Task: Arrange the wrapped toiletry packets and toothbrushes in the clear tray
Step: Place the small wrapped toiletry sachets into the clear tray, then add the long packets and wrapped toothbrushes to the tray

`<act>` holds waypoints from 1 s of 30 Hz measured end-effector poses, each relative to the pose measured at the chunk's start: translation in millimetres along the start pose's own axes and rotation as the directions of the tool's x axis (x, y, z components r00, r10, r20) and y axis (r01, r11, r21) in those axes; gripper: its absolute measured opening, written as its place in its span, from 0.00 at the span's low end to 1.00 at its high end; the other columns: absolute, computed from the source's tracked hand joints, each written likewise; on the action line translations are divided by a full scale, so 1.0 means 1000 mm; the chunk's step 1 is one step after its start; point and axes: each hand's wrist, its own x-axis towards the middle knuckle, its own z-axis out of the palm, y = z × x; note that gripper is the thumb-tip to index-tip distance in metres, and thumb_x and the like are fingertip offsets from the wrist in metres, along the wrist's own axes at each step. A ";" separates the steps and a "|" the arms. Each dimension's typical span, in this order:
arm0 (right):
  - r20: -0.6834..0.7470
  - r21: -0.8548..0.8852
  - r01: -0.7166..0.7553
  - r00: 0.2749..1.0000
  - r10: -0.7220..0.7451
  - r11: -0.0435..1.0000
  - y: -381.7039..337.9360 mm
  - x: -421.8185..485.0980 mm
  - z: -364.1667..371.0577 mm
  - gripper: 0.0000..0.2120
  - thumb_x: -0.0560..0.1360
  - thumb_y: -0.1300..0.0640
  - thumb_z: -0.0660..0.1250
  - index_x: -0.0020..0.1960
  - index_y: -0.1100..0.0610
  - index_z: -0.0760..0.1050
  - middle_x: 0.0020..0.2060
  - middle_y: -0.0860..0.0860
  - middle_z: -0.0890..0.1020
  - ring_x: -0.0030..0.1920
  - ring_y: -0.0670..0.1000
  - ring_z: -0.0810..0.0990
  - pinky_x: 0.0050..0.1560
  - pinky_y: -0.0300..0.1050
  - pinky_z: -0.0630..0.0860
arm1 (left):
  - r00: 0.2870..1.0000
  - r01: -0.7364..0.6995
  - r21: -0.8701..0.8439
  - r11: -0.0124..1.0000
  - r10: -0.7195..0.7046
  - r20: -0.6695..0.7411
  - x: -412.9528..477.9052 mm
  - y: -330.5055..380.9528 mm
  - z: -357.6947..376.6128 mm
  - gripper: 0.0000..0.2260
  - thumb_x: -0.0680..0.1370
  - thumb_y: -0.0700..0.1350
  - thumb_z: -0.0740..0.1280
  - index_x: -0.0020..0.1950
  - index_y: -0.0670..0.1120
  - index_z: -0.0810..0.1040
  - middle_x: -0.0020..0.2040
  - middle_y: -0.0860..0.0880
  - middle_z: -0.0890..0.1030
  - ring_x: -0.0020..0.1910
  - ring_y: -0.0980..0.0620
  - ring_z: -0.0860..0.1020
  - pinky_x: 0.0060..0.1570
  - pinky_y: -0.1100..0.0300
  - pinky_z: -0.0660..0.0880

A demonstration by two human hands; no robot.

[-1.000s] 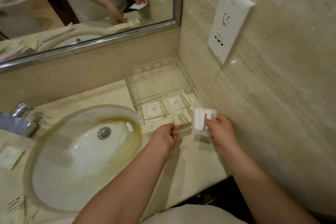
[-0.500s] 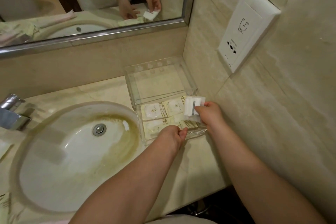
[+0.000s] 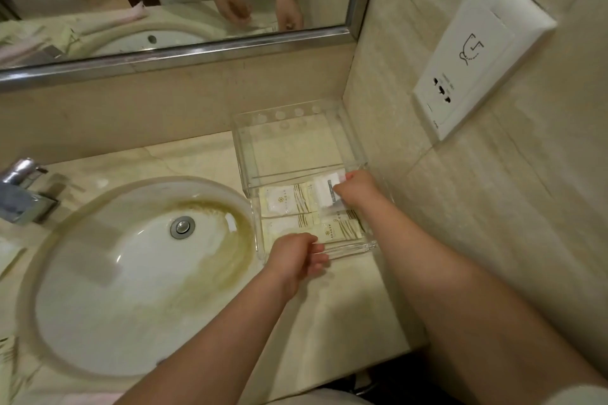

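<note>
A clear tray (image 3: 289, 141) stands on the counter in the corner beside the right wall. Its near compartment holds several cream wrapped packets (image 3: 284, 204) lying flat; the far compartment has only round holes along its back rim. My right hand (image 3: 357, 186) reaches into the near compartment's far right corner and pinches a white wrapped packet (image 3: 324, 191) held just above the cream ones. My left hand (image 3: 296, 256) grips the tray's near front rim. No toothbrush is in the tray.
An oval stained sink (image 3: 141, 273) fills the counter to the left of the tray, with a chrome tap (image 3: 23, 191) at its far left. A mirror (image 3: 181, 0) runs along the back wall. A white socket plate (image 3: 480, 52) juts from the right wall above the tray.
My right hand carried the white packet from in front of the tray forward into the near compartment's far right corner. My left hand stayed at the front rim.
</note>
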 end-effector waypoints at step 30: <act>0.049 -0.456 0.563 0.789 -0.612 0.689 -0.006 -0.119 0.098 0.20 0.75 0.56 0.66 0.66 0.55 0.73 0.60 0.59 0.77 0.59 0.61 0.77 0.56 0.52 0.74 | 0.597 -0.399 0.911 -0.106 0.724 0.346 -0.031 -0.053 -0.111 0.24 0.77 0.43 0.61 0.74 0.43 0.67 0.76 0.42 0.66 0.77 0.39 0.58 0.74 0.45 0.58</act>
